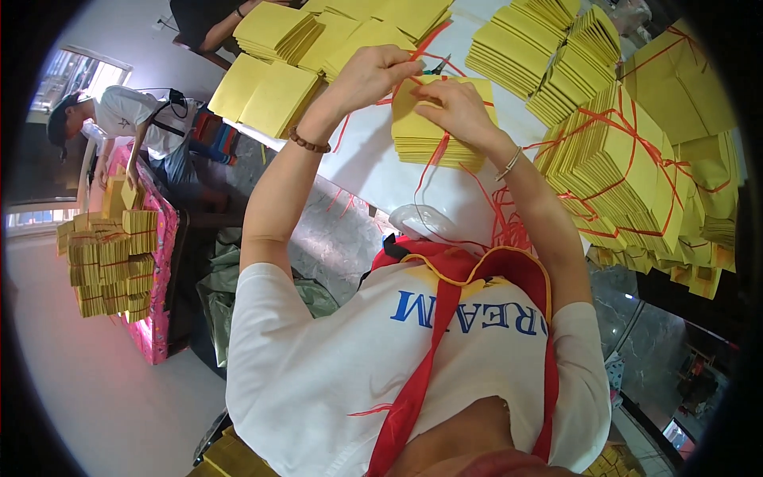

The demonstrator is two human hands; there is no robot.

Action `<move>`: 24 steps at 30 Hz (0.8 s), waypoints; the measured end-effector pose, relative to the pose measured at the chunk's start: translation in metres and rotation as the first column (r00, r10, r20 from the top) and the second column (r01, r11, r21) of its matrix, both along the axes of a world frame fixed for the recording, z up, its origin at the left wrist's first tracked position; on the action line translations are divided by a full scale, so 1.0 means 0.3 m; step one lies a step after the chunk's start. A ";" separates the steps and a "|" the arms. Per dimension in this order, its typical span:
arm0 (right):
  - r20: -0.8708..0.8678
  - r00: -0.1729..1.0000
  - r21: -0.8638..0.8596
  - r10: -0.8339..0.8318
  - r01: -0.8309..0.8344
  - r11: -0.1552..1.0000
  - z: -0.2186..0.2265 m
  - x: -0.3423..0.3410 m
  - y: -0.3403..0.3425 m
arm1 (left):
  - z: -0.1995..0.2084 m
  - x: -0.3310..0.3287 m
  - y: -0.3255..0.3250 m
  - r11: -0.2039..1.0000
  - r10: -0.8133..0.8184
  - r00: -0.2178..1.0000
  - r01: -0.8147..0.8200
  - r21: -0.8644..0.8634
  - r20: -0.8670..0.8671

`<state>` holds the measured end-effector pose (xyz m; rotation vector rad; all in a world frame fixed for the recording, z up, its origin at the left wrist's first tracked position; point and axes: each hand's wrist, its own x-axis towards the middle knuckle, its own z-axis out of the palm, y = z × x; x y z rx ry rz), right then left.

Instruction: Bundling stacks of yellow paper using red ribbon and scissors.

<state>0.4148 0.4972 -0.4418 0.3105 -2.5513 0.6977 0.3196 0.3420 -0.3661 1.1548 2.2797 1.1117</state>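
Observation:
A stack of yellow paper envelopes lies on the white table in front of me, with red plastic string wrapped round it. My left hand, with a beaded bracelet at the wrist, is closed at the stack's far left corner, its fingertips pinching the red string. Over the top of the stack, my right hand has its fingers curled; whatever they grip is too small to make out. Small dark-bladed snips with a green part lie just beyond both hands.
Yellow envelope piles stand at the far left and more piles at the far right. A large string-tied bundle sits to the right. Loose red string hangs near me. Leftward, a person stands by a pink-covered table.

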 end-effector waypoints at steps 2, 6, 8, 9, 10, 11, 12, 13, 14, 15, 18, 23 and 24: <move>0.133 0.991 -0.064 -0.003 0.012 0.998 0.000 -0.020 -0.011 | -0.016 -0.009 0.020 0.998 -0.040 0.999 0.040 0.045 -0.003; 0.350 0.934 -0.119 -0.072 0.120 0.986 0.000 -0.054 -0.026 | -0.073 -0.015 0.076 0.991 -0.073 0.997 0.071 0.110 0.011; 0.353 0.931 -0.143 -0.094 0.153 0.978 -0.004 -0.072 -0.024 | -0.095 -0.031 0.089 0.979 -0.122 0.990 0.131 0.157 -0.070; 0.357 0.926 -0.165 -0.120 0.189 0.968 -0.008 -0.078 -0.021 | -0.104 -0.034 0.094 0.970 -0.140 0.987 0.121 0.212 0.075; 0.356 0.926 -0.164 -0.121 0.190 0.968 -0.013 -0.079 -0.019 | -0.112 -0.037 0.099 0.959 -0.163 0.962 0.103 0.265 0.217; 0.362 0.925 -0.224 -0.117 0.209 0.952 -0.019 -0.079 -0.017 | -0.121 -0.039 0.103 0.958 -0.166 0.962 0.105 0.266 0.216; 0.368 0.923 -0.286 -0.109 0.224 0.932 -0.012 -0.079 -0.024 | -0.123 -0.036 0.099 0.956 -0.182 0.942 0.103 0.275 0.281; 0.368 0.924 -0.286 -0.107 0.222 0.932 -0.004 -0.078 -0.026 | -0.126 -0.034 0.097 0.954 -0.198 0.918 0.100 0.284 0.344; 0.443 0.890 -0.246 -0.110 0.239 0.939 0.005 -0.075 -0.027 | -0.146 -0.043 0.092 0.954 -0.197 0.918 0.098 0.283 0.344; 0.514 0.849 -0.205 -0.118 0.256 0.945 0.016 -0.069 -0.028 | -0.158 -0.049 0.087 0.951 -0.153 0.977 0.105 0.291 0.147; 0.317 0.948 -0.297 -0.026 0.125 0.947 0.012 -0.058 -0.018 | -0.171 -0.060 0.070 0.984 -0.028 0.997 0.041 0.175 -0.075; 0.358 0.933 -0.414 0.046 0.114 0.903 -0.010 -0.056 0.026 | -0.191 -0.053 0.032 0.988 0.123 0.972 -0.139 0.070 0.201; 0.356 0.931 -0.426 0.076 0.089 0.901 -0.023 -0.064 0.042 | -0.205 -0.055 0.025 0.992 0.059 0.979 -0.079 0.099 0.195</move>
